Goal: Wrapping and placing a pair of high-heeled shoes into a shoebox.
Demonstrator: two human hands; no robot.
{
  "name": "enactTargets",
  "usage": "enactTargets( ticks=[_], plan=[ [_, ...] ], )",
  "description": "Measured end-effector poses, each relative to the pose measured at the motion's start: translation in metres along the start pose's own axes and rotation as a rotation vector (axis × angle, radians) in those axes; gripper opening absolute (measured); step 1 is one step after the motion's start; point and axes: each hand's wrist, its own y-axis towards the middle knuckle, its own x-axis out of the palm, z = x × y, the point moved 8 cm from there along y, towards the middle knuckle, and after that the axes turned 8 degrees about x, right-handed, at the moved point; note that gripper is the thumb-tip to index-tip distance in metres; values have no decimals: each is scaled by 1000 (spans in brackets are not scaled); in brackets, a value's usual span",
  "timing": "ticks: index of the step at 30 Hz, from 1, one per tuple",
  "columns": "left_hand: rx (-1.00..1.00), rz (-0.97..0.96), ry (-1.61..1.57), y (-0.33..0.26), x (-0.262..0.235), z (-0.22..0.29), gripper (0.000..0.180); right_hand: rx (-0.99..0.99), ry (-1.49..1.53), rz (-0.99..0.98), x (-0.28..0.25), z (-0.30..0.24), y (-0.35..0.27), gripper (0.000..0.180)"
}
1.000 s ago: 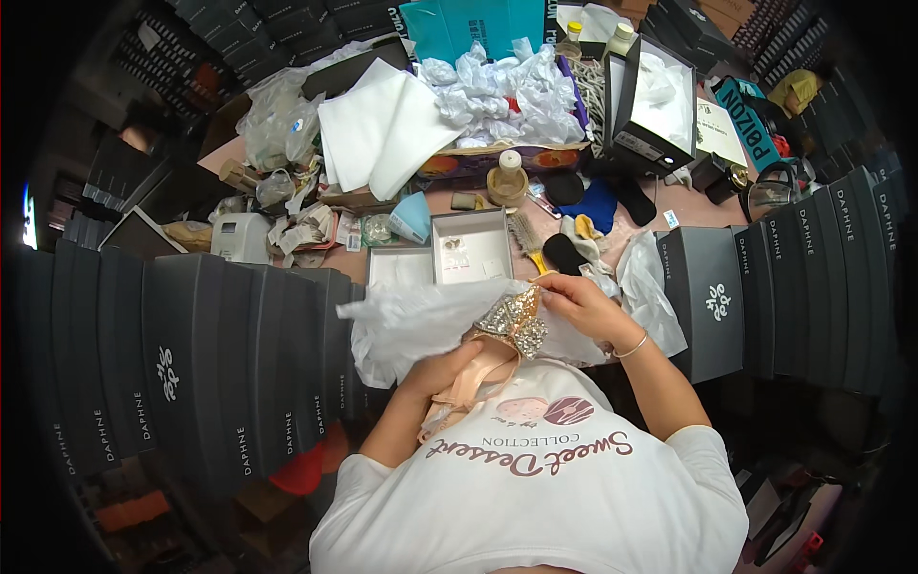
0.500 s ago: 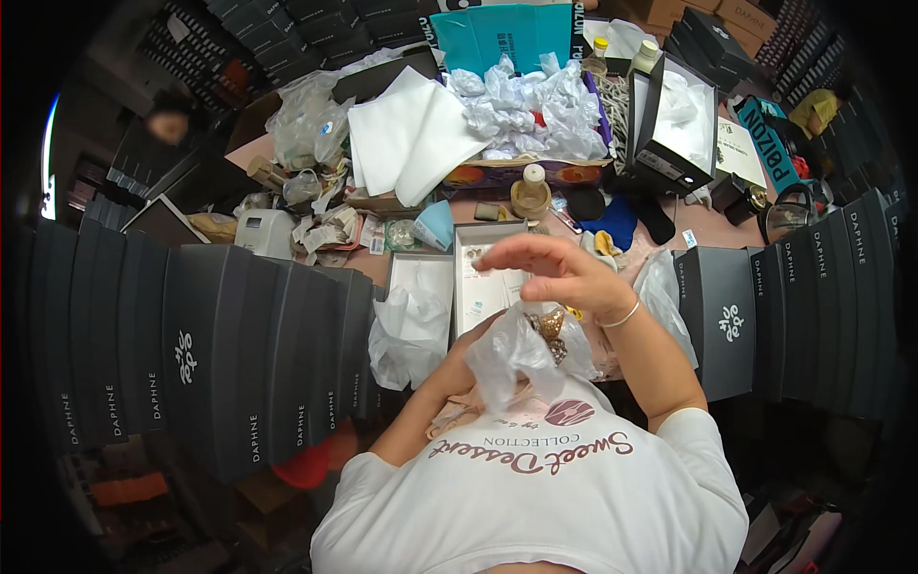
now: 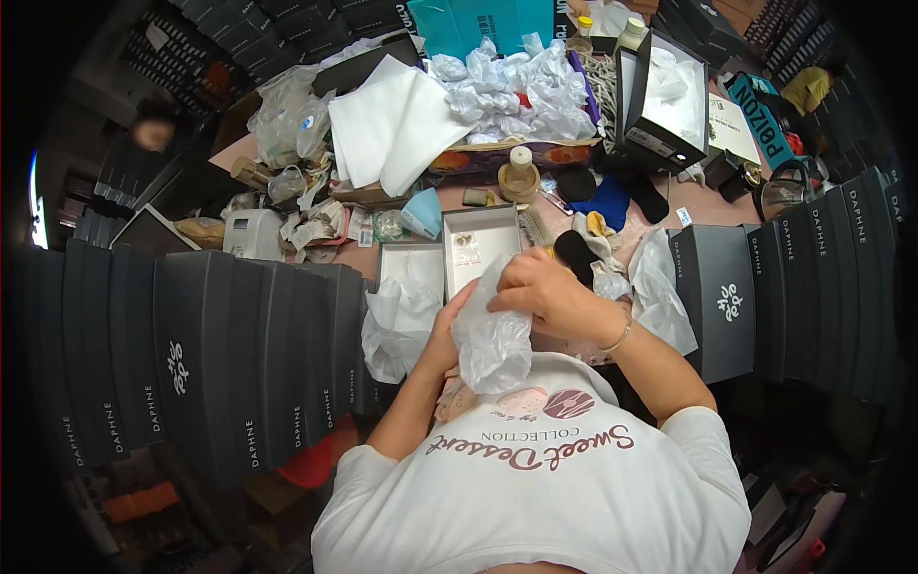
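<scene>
Rows of long black cardboard shoe boxes stand packed on the left, more black boxes on the right. An open grey box lies mid-table beside its white-lined lid. A teal paper bag stands at the far edge.

I see both hands on a clear plastic bag held over the lap: right hand gripping its top, left hand against its left side. Open grey box lies just beyond, crumpled white tissue paper to its left.
</scene>
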Motion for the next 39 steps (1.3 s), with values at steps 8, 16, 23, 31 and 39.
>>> enactTargets(
  ticks=[8,16,23,31,39],
  plan=[
    [-129,-51,-269,-7,6,4,55,220,-359,-62,51,5,-18,8],
    [-91,-259,-472,-11,31,27,81,219,-469,-33,50,-12,-21,10],
    [-78,-26,-14,-2,3,17,70,212,10,-99,17,4,-28,32],
    [22,-98,80,-7,14,17,66,723,588,-277,31,131,-62,36],
    [126,139,2,-8,-30,9,60,733,467,-129,6,132,-70,22]
  ],
)
